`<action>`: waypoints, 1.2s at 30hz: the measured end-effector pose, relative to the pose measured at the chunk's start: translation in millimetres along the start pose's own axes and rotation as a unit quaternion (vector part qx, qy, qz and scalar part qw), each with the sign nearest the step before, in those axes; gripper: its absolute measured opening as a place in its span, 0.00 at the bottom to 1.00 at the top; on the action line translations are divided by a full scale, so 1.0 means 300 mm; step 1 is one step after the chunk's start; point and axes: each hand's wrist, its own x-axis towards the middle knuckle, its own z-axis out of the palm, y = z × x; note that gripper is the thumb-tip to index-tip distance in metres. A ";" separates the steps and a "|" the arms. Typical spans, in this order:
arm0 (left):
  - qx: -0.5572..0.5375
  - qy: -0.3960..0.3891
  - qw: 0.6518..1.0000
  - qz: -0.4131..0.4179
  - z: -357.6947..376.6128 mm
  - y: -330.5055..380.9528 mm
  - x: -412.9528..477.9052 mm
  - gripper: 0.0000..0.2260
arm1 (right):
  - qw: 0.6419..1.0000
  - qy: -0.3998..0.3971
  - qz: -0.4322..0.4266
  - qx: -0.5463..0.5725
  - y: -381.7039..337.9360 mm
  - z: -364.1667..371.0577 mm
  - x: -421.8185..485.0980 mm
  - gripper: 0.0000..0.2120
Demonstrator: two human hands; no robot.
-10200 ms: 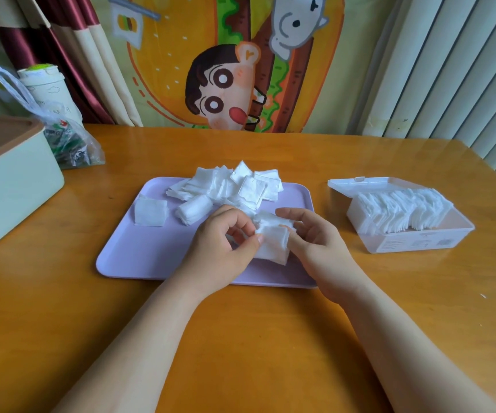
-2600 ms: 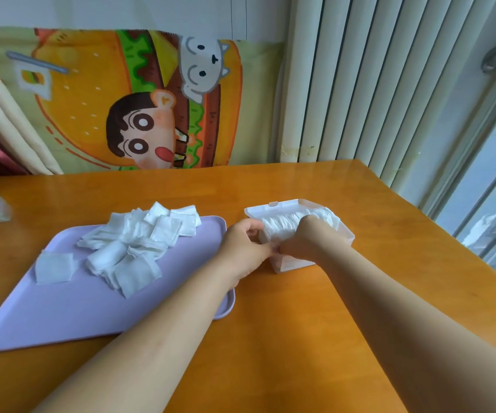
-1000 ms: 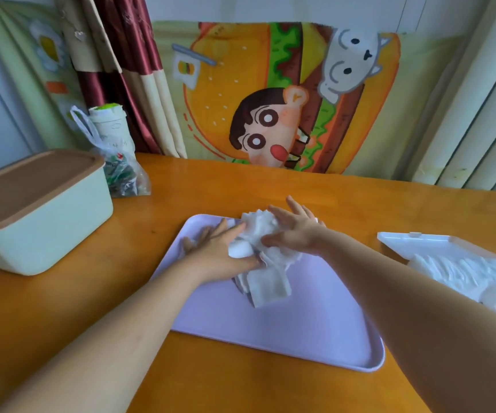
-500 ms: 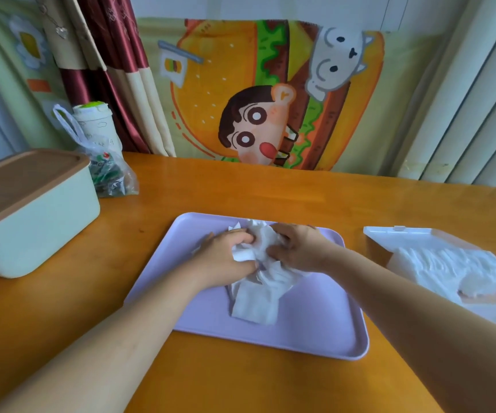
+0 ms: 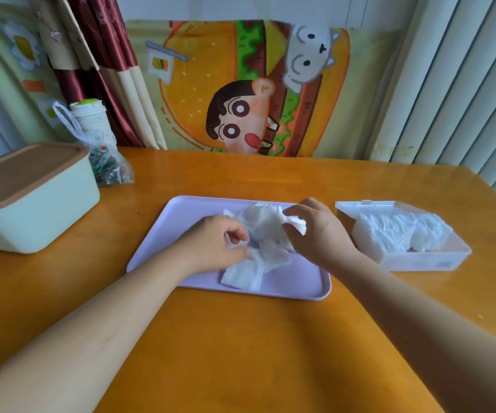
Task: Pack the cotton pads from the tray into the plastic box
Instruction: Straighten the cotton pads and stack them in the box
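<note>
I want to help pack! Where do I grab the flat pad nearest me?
Pinch the pad by its near edge, coming from the front: it lies flat on the tray, and its far end seems tucked under the pile.

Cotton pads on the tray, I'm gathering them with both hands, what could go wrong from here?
The pads are a loose, crumpled heap, so some may slip from the left hand and right hand over the table. The box already looks heaped above its rim, so more could spill or block the lid.
</note>
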 end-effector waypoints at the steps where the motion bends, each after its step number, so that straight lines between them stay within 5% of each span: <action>1: 0.043 -0.035 0.998 0.004 0.017 0.004 -0.019 0.15 | 1.000 0.011 0.010 0.019 -0.011 0.007 -0.028 0.12; 5: 0.072 -0.067 0.995 -0.019 0.070 -0.004 -0.048 0.26 | 0.989 -0.003 0.091 0.117 -0.044 0.025 -0.128 0.06; 14: -0.054 0.000 0.998 -0.042 0.065 -0.001 -0.101 0.10 | 0.979 0.028 0.083 0.186 -0.035 0.057 -0.249 0.07; 19: -0.250 0.021 0.968 -0.018 0.063 0.060 -0.089 0.10 | 0.937 -0.038 0.127 0.322 -0.046 0.016 -0.243 0.13; 22: -0.332 0.027 0.943 -0.025 0.119 0.099 -0.064 0.11 | 0.909 -0.067 0.128 0.392 -0.041 -0.003 -0.239 0.09; 36: -0.446 0.074 0.889 -0.064 0.217 0.065 -0.021 0.10 | 0.883 -0.031 0.175 0.435 -0.003 0.000 -0.231 0.10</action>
